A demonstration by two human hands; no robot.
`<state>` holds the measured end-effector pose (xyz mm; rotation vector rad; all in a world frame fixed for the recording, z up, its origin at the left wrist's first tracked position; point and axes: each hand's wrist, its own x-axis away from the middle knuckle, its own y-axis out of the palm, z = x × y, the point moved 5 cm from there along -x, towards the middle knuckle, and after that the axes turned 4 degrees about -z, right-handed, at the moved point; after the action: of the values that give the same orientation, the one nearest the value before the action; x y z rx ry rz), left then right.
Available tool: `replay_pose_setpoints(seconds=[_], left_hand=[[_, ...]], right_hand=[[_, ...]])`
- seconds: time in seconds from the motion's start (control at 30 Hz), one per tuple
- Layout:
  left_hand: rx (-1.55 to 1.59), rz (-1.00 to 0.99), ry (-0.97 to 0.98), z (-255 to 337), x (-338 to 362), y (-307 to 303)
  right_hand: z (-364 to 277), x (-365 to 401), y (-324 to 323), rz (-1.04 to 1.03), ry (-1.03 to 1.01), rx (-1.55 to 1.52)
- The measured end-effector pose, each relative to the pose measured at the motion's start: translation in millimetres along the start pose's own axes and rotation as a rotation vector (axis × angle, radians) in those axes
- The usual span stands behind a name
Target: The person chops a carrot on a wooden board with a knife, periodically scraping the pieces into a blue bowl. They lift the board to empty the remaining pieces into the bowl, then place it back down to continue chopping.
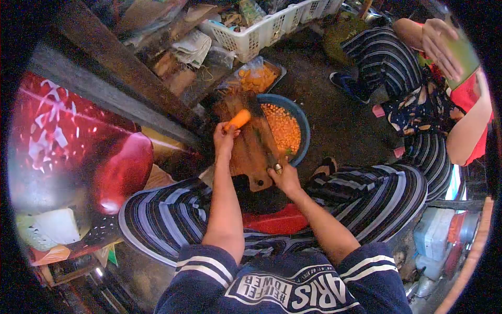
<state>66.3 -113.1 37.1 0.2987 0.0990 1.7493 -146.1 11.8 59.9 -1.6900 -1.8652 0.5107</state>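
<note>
Carrot (238,120) pinched in your L hand (225,137), over the board (250,152). Your R hand (285,178) curls narrow by its R edge; can't tell what's gripped. Board blocks part of blue basin (305,137) w/ orange bits (285,128); tray (283,70) & white crate (253,41) beyond.

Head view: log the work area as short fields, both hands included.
Left hand: holding a carrot over the wooden board
Right hand: at the board's right edge, grip unclear
Basin: blue, beside the board, with small orange pieces inside
Beyond: tray with larger orange pieces; white crate
Nearby: another person, to the right
</note>
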Motion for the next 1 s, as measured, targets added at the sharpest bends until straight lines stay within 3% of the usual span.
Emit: replay_pose_setpoints(seconds=[0.03,0.1,0.13,0.2,0.3,0.33,0.4,0.47,0.53,0.57,0.67,0.83,0.9,1.0], left_hand=[[0.001,0.003,-0.006,-10,-1,-6],[-0.699,-0.042,0.332,-14,-5,-9],[-0.699,-0.037,0.331,-8,-2,-10],[-1.143,-0.019,0.365,3,9,-8],[-1.275,0.092,0.267,20,25,11],[-1.275,0.092,0.265,15,24,18],[-1.334,0.112,0.449,14,22,38],[-1.407,0.107,0.346,-6,10,48],[-1.344,0.328,0.375,-17,4,47],[-1.342,0.327,0.377,-8,4,49],[-1.328,0.219,0.276,-3,10,42],[-1.33,0.379,0.386,6,22,28],[-1.281,0.356,0.31,6,17,23],[-1.241,0.35,0.236,-1,10,20]], right_hand=[[-2,-2,-5,-0.032,0.141,-0.034],[-2,-12,-9,0.068,0.063,-0.031],[-7,-17,-15,0.169,-0.017,-0.031],[-7,-26,-15,0.156,0.026,0.032],[-1,-39,-12,0.187,-0.035,0.077],[-8,-42,-12,0.19,-0.107,0.081],[-17,-48,-10,0.191,-0.174,0.085],[-29,-55,-10,0.129,-0.126,0.081],[-40,-57,-12,0.037,-0.025,0.104],[-41,-59,-12,-0.052,0.075,0.128],[-51,-54,-18,-0.071,0.113,0.065],[-46,-49,0,-0.077,0.09,0.193],[-51,-45,2,-0.115,0.09,0.218],[-61,-42,-4,0.006,0.01,0.19]])
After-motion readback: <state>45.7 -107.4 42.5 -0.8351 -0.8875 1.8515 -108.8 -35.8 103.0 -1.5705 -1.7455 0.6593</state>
